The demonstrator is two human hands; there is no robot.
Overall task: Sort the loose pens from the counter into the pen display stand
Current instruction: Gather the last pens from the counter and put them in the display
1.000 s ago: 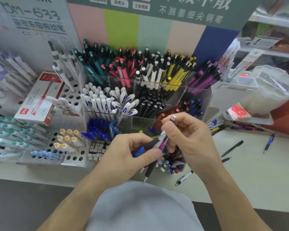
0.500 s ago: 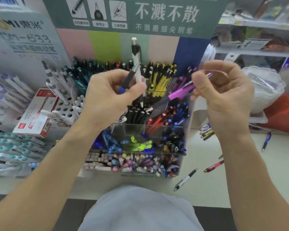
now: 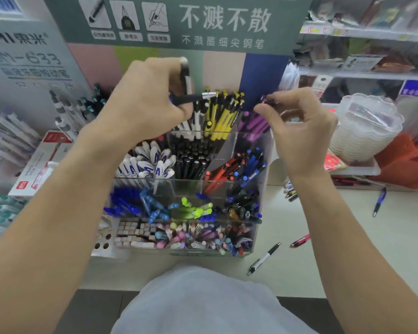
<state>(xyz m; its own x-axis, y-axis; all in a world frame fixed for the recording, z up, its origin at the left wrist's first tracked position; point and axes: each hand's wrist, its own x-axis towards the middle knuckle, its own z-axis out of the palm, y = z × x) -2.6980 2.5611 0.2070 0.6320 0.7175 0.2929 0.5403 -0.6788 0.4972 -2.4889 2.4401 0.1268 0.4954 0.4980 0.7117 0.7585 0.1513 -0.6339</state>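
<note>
The clear acrylic pen display stand (image 3: 191,186) holds colour-sorted pens in tiered compartments. My left hand (image 3: 143,102) hovers over its back rows and grips two pens: a black pen with a silver end (image 3: 196,97) lying crosswise and a white-and-black pen (image 3: 187,78) pointing up. My right hand (image 3: 299,131) pinches the top of a purple pen (image 3: 266,100) right above the purple pens in the back right compartment. Loose on the counter lie a white-and-black pen (image 3: 263,259), a pink pen (image 3: 299,241) and a blue pen (image 3: 379,201).
A few more pens (image 3: 291,192) lie beside the stand's right wall. A stack of clear plastic trays (image 3: 364,126) stands at the right, a red-and-white box (image 3: 39,169) and racks of pens (image 3: 0,213) at the left. The counter's front edge runs below the stand.
My hands rose from in front of the stand and parted. The right hand has carried the purple pen to the purple compartment; the left keeps its two pens above the back rows.
</note>
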